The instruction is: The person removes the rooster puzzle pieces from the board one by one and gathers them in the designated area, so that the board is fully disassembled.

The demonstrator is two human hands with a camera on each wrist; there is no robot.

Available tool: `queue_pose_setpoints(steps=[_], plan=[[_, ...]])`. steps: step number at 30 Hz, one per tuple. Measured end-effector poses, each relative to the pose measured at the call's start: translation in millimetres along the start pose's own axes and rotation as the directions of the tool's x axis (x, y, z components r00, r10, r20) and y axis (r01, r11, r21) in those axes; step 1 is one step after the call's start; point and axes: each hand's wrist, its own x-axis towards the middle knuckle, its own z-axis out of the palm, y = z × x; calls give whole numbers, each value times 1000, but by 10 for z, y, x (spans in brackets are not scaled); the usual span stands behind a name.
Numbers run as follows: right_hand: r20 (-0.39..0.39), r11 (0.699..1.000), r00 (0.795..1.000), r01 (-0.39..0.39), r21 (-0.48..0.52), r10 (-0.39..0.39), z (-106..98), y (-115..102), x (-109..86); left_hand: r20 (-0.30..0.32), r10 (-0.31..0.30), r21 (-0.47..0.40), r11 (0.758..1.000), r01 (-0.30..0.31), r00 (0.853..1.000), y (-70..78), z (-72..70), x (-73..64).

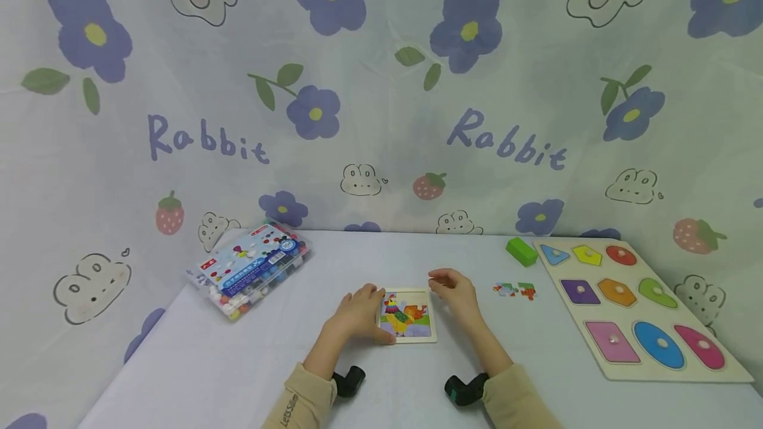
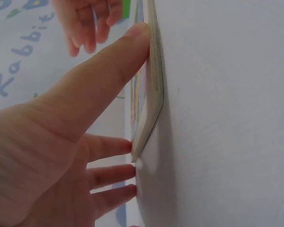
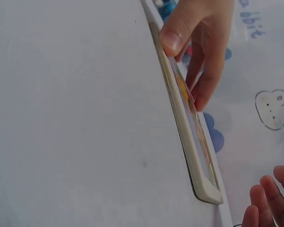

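Rooster puzzle [image 1: 408, 315]: lies flat on the white table [image 1: 250, 376], its frame nearly square, so no long axis can be assigned; its near edge runs roughly left to right in the head view. The left hand [image 1: 359, 315] is in contact, on the puzzle's left side: thumb along the near edge, fingers spread, at least one fingertip touching the frame. The right hand [image 1: 456, 291] is apart from the frame, just beside its far right corner, fingers loosely bent; no piece is visible between them. The controlling relation is judged to be the right hand's position between two points: the puzzle to its left and slightly nearer the person, and the loose puzzle pieces [image 1: 527, 291] to its right, at about the same depth. The pieces lie in two small clusters side by side; the right hand is clearly the nearer. A pale strip shows along the picture's far side; whether it is unfilled cannot be told.
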Motion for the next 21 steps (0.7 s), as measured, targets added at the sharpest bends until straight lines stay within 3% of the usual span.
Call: queue_pose_setpoints(steps=[7,15,21], plan=[[25,999,999,26,-26,-26,131,-37,-42,1,-2,21,1000,2,1000,3,-10,-4],[125,989,990,86,-122,-70,270,-44,-50,-5,-3,39,999,4,1000,2,-11,-11],[150,981,983,126,-148,-104,353,-66,-68,-5,-5,46,999,5,1000,16,-19,-16]])
